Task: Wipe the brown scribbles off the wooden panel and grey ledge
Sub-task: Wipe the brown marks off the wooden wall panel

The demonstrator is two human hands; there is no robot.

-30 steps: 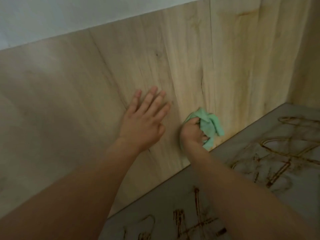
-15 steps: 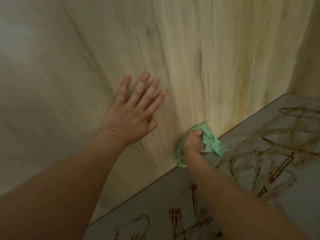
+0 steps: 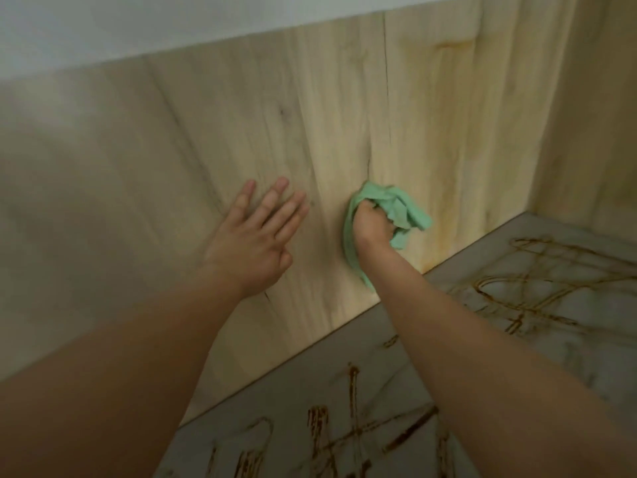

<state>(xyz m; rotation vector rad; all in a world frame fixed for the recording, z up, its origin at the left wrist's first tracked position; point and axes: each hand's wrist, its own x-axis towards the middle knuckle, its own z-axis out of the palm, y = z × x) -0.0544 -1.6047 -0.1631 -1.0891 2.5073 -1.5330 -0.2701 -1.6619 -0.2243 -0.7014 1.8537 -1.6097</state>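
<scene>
Pale white wall (image 3: 103, 25) along top; dim warm light.

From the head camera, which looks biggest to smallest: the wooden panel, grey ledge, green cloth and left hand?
1. wooden panel
2. grey ledge, partly behind the arms
3. left hand and green cloth: alike; the cloth is bunched in the right hand, so unranked.

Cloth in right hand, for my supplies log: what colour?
The cloth is mint green; head view shows it.
</scene>
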